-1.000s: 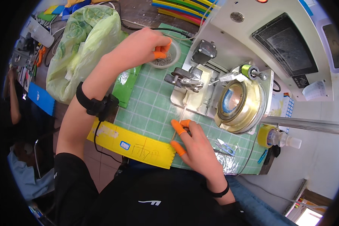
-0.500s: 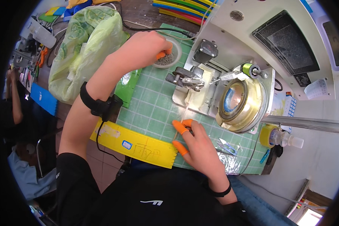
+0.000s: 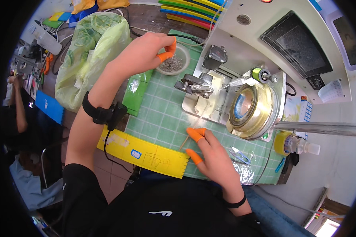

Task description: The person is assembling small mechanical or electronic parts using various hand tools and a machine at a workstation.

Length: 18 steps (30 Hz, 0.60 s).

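My left hand (image 3: pixel 148 51), with orange finger cots on its fingers, is over the rim of a round whitish bowl (image 3: pixel 185 63) holding many small silvery metal pieces (image 3: pixel 171 65). Its thumb and forefinger come together in a pinch; anything between them is too small to make out. On the green gridded mat, my right hand (image 3: pixel 214 155) has thumb and forefinger apart. Its orange-capped forefinger rests over a thin tan stick (image 3: pixel 185 142), which points toward the machine's cream-coloured base plate (image 3: pixel 205 103). The right thumb lies beside the end of a yellow foam strip (image 3: pixel 146 155).
A bench machine with a round brass-coloured drum (image 3: pixel 251 108), black rollers (image 3: pixel 195 85) and a dark screen (image 3: pixel 298 43) fills the right. Small snips (image 3: pixel 240 155) lie beside my right hand. A pale green plastic bag (image 3: pixel 93 63) stands left; another person's arm (image 3: pixel 19 102) shows far left.
My left hand has risen a little out of the metal pieces, its thumb and forefinger now pinched at the bowl's rim. My right hand has barely moved; the view shifted slightly.
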Tool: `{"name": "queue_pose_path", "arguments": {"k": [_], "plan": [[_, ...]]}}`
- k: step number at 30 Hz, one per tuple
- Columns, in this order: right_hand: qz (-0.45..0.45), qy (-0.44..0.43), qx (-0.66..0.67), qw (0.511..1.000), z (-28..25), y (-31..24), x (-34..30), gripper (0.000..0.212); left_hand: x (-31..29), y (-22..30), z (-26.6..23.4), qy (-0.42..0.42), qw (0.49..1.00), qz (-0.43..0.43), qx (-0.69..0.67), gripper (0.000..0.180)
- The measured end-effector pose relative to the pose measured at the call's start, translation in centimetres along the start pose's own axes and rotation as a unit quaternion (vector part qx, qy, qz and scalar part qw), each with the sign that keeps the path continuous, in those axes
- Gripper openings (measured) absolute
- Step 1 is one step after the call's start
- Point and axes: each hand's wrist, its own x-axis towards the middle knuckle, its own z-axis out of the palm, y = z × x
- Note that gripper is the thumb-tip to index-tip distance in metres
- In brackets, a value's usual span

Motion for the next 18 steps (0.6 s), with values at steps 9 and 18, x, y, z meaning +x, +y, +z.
{"name": "queue_pose_path", "arguments": {"k": [9,18], "plan": [[0.011,0.008,0.019,1.000,-0.5,0.2,-0.8,0.053,0.4,0.6,-0.1,-0.010,0.985,-0.104,-0.140,0.017],[-0.022,0.065,0.012,0.998,-1.9,0.0,-1.6,0.045,-0.3,-0.2,-0.6,0.013,0.971,-0.098,-0.220,0.017]]}}
